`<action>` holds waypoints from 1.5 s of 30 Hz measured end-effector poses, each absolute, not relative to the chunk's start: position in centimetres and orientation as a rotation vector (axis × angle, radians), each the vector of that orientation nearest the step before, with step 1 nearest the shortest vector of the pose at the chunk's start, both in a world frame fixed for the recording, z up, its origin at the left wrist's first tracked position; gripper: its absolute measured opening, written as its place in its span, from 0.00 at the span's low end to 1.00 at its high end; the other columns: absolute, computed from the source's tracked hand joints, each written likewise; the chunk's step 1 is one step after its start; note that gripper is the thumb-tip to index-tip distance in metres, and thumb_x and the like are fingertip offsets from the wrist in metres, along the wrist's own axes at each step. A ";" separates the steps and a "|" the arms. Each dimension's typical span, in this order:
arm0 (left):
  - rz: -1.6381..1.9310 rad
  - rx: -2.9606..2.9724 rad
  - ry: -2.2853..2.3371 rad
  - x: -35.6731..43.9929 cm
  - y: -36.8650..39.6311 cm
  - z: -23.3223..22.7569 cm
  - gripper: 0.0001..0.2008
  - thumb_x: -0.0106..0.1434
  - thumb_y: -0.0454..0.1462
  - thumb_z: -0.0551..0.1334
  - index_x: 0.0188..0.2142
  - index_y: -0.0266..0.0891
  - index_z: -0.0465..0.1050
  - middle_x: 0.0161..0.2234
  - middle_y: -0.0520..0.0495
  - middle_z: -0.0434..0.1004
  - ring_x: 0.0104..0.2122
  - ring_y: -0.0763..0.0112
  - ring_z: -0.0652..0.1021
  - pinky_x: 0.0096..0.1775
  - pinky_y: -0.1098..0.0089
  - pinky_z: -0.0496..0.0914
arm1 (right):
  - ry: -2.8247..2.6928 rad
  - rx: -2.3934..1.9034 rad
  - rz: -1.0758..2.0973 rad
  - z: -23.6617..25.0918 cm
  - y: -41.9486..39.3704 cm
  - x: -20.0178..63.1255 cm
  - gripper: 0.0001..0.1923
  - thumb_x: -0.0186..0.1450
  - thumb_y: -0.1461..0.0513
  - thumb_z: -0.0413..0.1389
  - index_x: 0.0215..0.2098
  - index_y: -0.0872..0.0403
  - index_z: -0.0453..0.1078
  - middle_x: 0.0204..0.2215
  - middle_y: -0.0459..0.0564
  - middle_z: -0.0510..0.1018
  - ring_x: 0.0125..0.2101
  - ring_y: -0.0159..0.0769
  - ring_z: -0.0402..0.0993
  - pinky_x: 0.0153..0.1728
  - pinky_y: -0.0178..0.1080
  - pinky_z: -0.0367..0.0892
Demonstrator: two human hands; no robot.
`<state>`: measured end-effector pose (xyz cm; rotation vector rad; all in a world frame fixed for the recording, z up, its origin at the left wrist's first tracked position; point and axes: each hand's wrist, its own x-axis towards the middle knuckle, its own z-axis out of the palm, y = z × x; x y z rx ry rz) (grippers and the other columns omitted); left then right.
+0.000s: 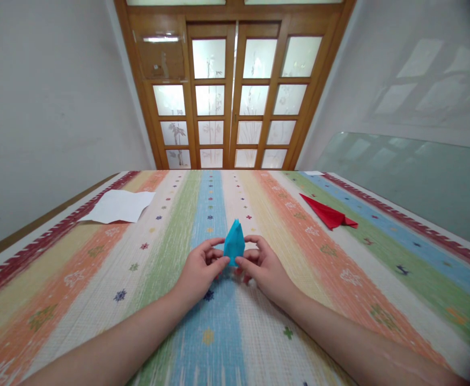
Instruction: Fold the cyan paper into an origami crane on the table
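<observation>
A small folded piece of blue paper point(234, 244) is held upright just above the striped tablecloth, its pointed end up. My left hand point(203, 267) pinches its left side, thumb near the lower edge and forefinger higher up. From the other side my right hand point(265, 267) grips the lower right edge between thumb and fingers. Both hands' remaining fingers curl behind the paper and are partly hidden.
A red folded paper plane point(329, 210) lies on the right of the table. White paper sheets point(118, 206) rest on the left. The striped tablecloth point(170, 332) covers the table. Beyond it stand wooden doors point(235, 96) with glass panes, and a glass panel point(412, 177) leans at the right wall.
</observation>
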<state>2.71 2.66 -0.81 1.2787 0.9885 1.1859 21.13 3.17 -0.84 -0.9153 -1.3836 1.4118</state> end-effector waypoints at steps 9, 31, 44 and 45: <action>1.104 1.294 1.084 2.5 3.2 -0.6 0.16 0.56 0.46 0.69 0.36 0.36 0.74 0.22 0.53 0.71 0.19 0.77 0.68 0.22 0.74 0.61 | -1.470 -0.944 1.466 -0.6 3.5 21.1 0.16 0.64 0.53 0.61 0.43 0.55 0.70 0.25 0.46 0.77 0.25 0.34 0.75 0.21 0.33 0.65; 1.108 1.511 1.072 2.5 2.2 -0.2 0.16 0.60 0.43 0.67 0.44 0.37 0.80 0.32 0.46 0.79 0.25 0.73 0.73 0.27 0.72 0.67 | -1.358 -0.945 1.464 -0.7 3.7 21.1 0.27 0.63 0.48 0.61 0.52 0.51 0.59 0.22 0.41 0.76 0.21 0.35 0.74 0.19 0.34 0.65; 1.125 1.612 1.016 2.5 1.7 -0.3 0.15 0.61 0.42 0.68 0.46 0.38 0.77 0.41 0.42 0.78 0.36 0.66 0.79 0.31 0.72 0.73 | -1.573 -0.937 1.330 -0.8 3.3 20.8 0.10 0.66 0.55 0.58 0.37 0.52 0.66 0.26 0.42 0.71 0.23 0.30 0.69 0.21 0.33 0.65; 1.126 1.611 1.007 2.5 1.8 -0.4 0.15 0.61 0.42 0.68 0.46 0.38 0.77 0.41 0.42 0.77 0.36 0.66 0.79 0.32 0.72 0.74 | -1.580 -0.938 1.321 -0.8 3.3 20.8 0.09 0.66 0.55 0.58 0.36 0.52 0.66 0.25 0.42 0.70 0.22 0.29 0.68 0.21 0.33 0.65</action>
